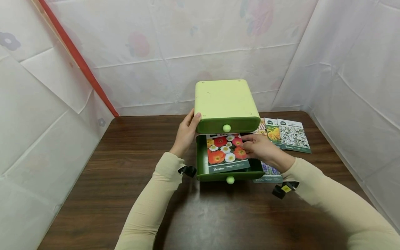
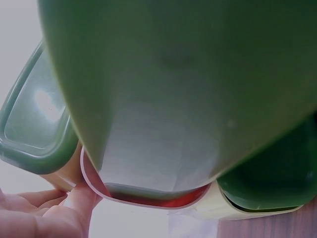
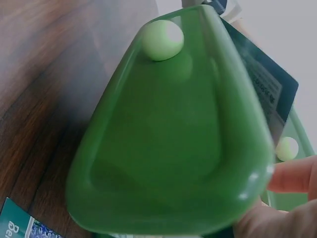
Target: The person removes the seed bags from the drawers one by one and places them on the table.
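Packet (image 1: 225, 152) of red, orange, pink and white flowers, with "Beishu" printed along its lower band, lies in the pulled-out lower drawer (image 1: 212, 177) of a green box (image 1: 225, 99), its far end beneath the upper drawer (image 1: 212, 125). Right hand (image 1: 262, 149) pinches the packet at its right edge, thumb and fingers together there. In the right wrist view the packet's dark lower end stands above the drawer rim. Left hand (image 1: 185, 133) rests against the left side of the box near its upper front corner, its fingers extended and not wrapped round anything. Upper drawer is pushed in; each drawer front bears a pale green round knob, the upper one (image 1: 226, 128) and the lower one (image 1: 230, 180). To the right of the box, more packets lie on the dark wood-grained table (image 1: 140, 149): one with white blossoms (image 1: 293, 135), overlapping one with yellow blooms (image 1: 273, 134), and nearer the person one with purple flowers (image 1: 271, 171), partly hidden by the drawer and the right hand. Both arms wear cream sleeves (image 1: 150, 208), with a small black device (image 1: 189, 171) at the left wrist. Behind the table hangs a pale printed sheet (image 1: 175, 52).
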